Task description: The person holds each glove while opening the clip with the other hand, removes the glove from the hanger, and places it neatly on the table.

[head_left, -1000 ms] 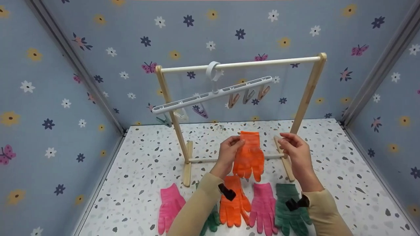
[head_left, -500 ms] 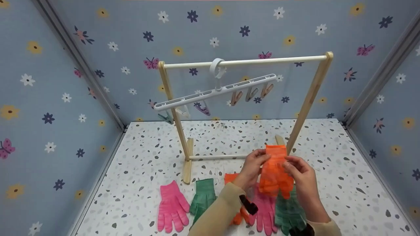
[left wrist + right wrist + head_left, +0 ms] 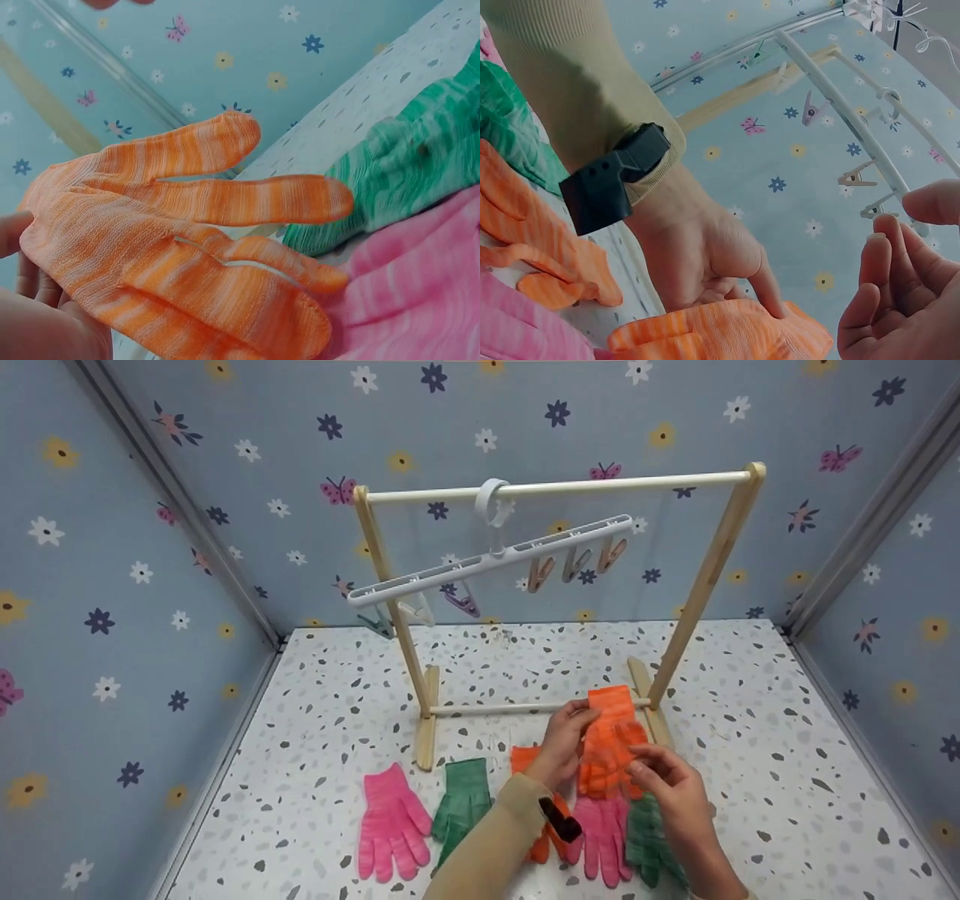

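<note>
My left hand (image 3: 561,741) holds an orange knit glove (image 3: 609,735) by its left edge near the cuff, thumb in front. The glove hangs cuff up and fingers down above the table. In the left wrist view its striped fingers (image 3: 262,201) spread apart. Beside its lower right edge is my right hand (image 3: 675,791), fingers loosely bent; the right wrist view shows a gap between thumb and fingertips (image 3: 877,251), with nothing between them. Below lie a second orange glove (image 3: 525,757), partly hidden by my left arm, a pink glove (image 3: 600,840) and a green glove (image 3: 649,840).
Another pink glove (image 3: 390,825) and green glove (image 3: 463,795) lie on the speckled table (image 3: 300,780) at left. Behind stands a wooden rack (image 3: 637,484), with a white hanger (image 3: 450,577) on its bar. Several coloured clips (image 3: 540,574) dangle from the hanger.
Both hands and the held orange glove moved right and down, then slightly left. My right hand came in to the glove's right edge near the cuff, then slid lower and off it.
</note>
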The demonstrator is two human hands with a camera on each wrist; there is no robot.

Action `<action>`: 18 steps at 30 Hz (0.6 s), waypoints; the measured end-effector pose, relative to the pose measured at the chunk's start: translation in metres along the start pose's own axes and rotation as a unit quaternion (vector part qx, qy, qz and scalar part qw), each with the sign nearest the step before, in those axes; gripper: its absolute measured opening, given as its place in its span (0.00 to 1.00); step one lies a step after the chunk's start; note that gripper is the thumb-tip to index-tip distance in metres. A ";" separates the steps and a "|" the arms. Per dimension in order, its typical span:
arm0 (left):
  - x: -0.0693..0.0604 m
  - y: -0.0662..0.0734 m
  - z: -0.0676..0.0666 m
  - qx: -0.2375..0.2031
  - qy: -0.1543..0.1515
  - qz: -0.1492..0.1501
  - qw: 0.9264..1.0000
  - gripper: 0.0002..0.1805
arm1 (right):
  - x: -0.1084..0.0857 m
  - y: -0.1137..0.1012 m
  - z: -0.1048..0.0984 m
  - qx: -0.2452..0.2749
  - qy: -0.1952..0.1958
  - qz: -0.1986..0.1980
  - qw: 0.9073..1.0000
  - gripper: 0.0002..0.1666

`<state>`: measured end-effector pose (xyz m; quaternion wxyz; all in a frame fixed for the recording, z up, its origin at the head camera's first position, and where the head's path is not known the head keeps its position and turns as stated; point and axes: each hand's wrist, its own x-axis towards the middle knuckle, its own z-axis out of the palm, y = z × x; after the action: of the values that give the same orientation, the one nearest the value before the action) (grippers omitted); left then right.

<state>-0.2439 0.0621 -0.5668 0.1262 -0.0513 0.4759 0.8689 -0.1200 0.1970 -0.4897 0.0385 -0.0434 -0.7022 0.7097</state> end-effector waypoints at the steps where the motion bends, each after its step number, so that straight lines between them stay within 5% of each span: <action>1: 0.001 0.002 -0.003 -0.004 0.001 0.004 1.000 0.08 | -0.001 0.001 0.001 0.002 0.000 0.001 1.000 0.16; 9: -0.006 0.033 -0.030 -0.047 0.006 0.030 0.998 0.09 | -0.004 0.008 -0.005 0.006 0.005 0.055 0.998 0.15; 18: -0.043 0.076 -0.086 -0.027 0.025 0.070 0.997 0.07 | -0.006 0.014 -0.018 -0.009 0.019 0.062 0.998 0.16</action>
<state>-0.2252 -0.0567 -0.5420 0.0520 -0.0431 0.4577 0.8865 -0.1117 0.2137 -0.5041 0.0071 -0.1011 -0.7039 0.7030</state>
